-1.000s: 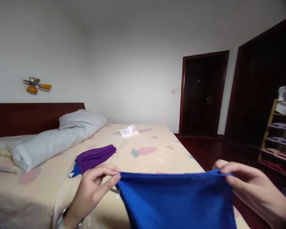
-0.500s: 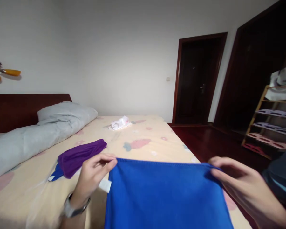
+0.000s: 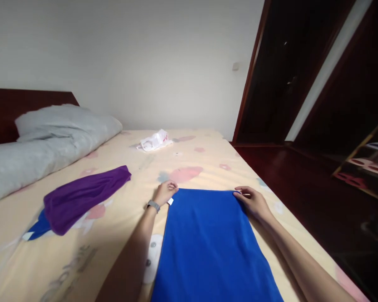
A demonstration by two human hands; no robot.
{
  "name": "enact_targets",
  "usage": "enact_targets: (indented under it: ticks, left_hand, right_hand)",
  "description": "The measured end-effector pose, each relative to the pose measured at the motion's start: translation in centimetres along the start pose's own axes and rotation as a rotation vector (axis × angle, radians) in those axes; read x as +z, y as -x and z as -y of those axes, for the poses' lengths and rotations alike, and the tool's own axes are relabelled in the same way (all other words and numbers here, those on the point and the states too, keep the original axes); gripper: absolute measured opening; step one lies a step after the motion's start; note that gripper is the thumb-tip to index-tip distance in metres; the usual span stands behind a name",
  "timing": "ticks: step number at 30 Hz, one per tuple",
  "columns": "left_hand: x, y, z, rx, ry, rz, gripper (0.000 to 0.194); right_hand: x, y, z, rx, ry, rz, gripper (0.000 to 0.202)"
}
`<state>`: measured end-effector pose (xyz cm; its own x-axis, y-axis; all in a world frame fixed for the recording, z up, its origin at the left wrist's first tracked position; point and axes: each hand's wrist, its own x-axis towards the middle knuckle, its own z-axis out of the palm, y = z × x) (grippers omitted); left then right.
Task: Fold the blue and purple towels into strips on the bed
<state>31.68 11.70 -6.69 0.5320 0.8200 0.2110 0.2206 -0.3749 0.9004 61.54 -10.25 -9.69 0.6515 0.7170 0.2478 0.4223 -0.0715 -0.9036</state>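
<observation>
A blue towel [image 3: 211, 243] lies stretched out over the bed, its far edge straight and its near end running out of view at the bottom. My left hand [image 3: 165, 193], with a grey watch on the wrist, pinches the far left corner, beside a small white tag [image 3: 170, 201]. At the far right corner, my right hand [image 3: 251, 201] holds the cloth between thumb and fingers. Off to the left of my left arm, a folded purple cloth [image 3: 85, 197] rests on the sheet, with a blue piece [image 3: 41, 226] poking out from beneath it.
The patterned bed sheet [image 3: 122, 235] spreads under everything. A crumpled white plastic bag [image 3: 154, 141] sits near the far side. Grey bedding [image 3: 50, 147] is heaped along the headboard [image 3: 31, 105]. Beyond the bed's right edge are a dark floor, a door [image 3: 283, 75] and a shoe rack [image 3: 362, 144].
Both hands have moved forward and down with the blue towel, from held up before me to the bed surface. The camera view has shifted and tilted.
</observation>
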Motion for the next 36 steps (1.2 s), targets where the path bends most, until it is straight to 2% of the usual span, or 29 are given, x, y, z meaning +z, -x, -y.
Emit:
enact_targets:
  ticks: [4, 8, 10, 12, 15, 17, 19, 21, 25, 30, 36]
  left_hand:
    - [-1.0, -1.1, 0.0, 0.019, 0.016, 0.061, 0.018]
    - [-1.1, -1.2, -0.3, 0.036, -0.007, 0.091, 0.014]
    - [-1.0, -1.1, -0.4, 0.037, -0.022, 0.106, 0.011]
    - [-0.9, -1.2, -0.4, 0.046, -0.026, 0.074, 0.009]
    - [-0.5, -1.6, -0.4, 0.080, 0.007, -0.052, 0.013]
    - [0.0, -1.7, 0.0, 0.102, -0.003, -0.120, 0.015]
    - [0.4, -1.7, 0.5, 0.098, -0.059, -0.122, 0.012]
    - [0.6, -1.6, 1.3, 0.076, -0.116, -0.080, 0.009]
    - [0.3, -1.6, 2.8, 0.058, -0.132, -0.023, 0.015]
    - [0.0, -2.2, 3.4, 0.088, -0.090, -0.024, 0.015]
    - [-0.2, -2.5, 1.8, 0.151, 0.008, -0.140, 0.018]
  right_hand:
    - [-0.9, 0.4, 0.4, 0.019, -0.076, 0.005, 0.054]
    - [-0.7, 0.8, 0.8, 0.056, -0.133, 0.058, 0.051]
    - [-0.4, 0.7, 0.8, 0.041, -0.132, 0.035, 0.050]
    - [-0.1, 0.4, 0.8, 0.005, -0.127, -0.047, 0.050]
    - [0.2, -0.3, 0.7, -0.028, -0.110, -0.179, 0.049]
    - [0.5, -0.6, 0.3, -0.031, -0.076, -0.223, 0.047]
    - [0.8, -0.7, -0.1, -0.017, -0.022, -0.197, 0.044]
    - [0.8, -0.7, -0.6, 0.006, 0.040, -0.112, 0.038]
    - [0.6, -0.4, -0.9, 0.028, 0.133, 0.006, 0.028]
    - [0.5, -0.3, -0.6, 0.010, 0.123, -0.012, 0.027]
    - [0.0, -2.3, 1.8, -0.040, 0.058, -0.081, 0.035]
